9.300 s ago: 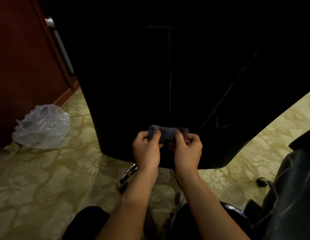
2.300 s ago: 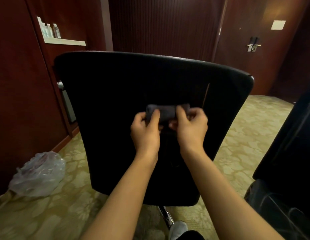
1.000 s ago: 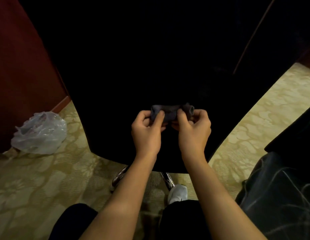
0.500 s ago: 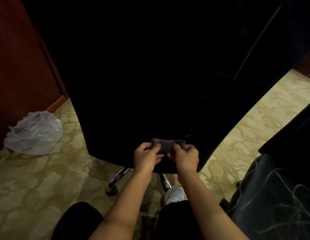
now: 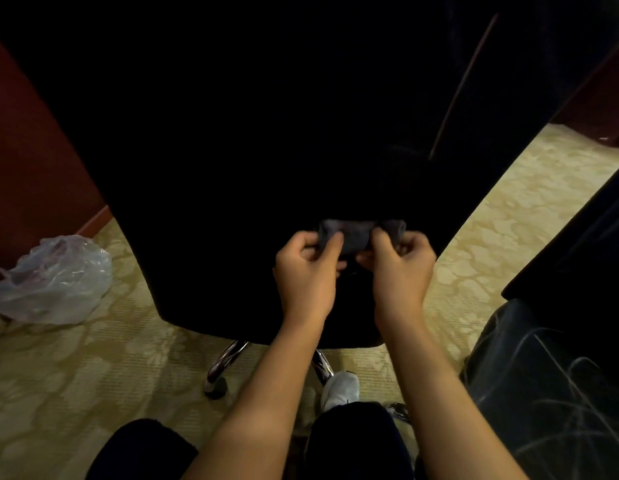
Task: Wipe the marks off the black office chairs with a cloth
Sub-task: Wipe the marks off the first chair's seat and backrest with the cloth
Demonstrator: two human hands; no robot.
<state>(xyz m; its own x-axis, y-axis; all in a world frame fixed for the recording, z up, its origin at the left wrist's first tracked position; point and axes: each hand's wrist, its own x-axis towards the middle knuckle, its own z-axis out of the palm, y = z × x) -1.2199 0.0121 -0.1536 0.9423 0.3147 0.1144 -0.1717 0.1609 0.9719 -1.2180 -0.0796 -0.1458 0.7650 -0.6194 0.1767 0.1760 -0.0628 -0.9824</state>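
Note:
The back of a black office chair (image 5: 252, 133) fills most of the head view, very dark, with a thin pale line running down its right side. A folded dark grey cloth (image 5: 356, 233) lies against the lower part of the backrest. My left hand (image 5: 306, 271) pinches the cloth's left end and my right hand (image 5: 399, 268) pinches its right end, thumbs in front, fingers curled behind. The cloth is pressed to the chair just above the backrest's bottom edge.
A crumpled clear plastic bag (image 5: 53, 280) lies on the patterned beige carpet (image 5: 93, 368) at the left, by a red-brown wall (image 5: 27, 161). Chrome chair legs (image 5: 223, 363) show under the backrest. A second black chair (image 5: 557, 358) stands at the right. My knees and a white shoe (image 5: 339, 389) are below.
Both hands have slid the cloth back up the lower backrest by a little since half a second ago, after wiping down from higher up. The grip on the cloth is unchanged.

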